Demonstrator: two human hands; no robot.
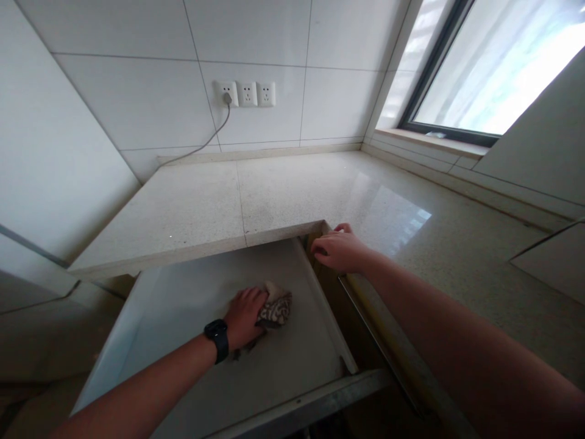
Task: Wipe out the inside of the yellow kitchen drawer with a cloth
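My left hand, with a dark watch on its wrist, presses a patterned cloth onto the bottom of a pulled-out white drawer. The cloth is brown and white and bunched up, partly under the palm and fingers. My right hand is at the inner corner of the countertop, just right of the drawer's far end. Its fingers are curled, and whether it grips anything there cannot be made out.
Three wall sockets sit above the counter, one with a plug and grey cord. A window is at the upper right. A metal handle bar runs along the cabinet right of the drawer. A tall white panel stands at left.
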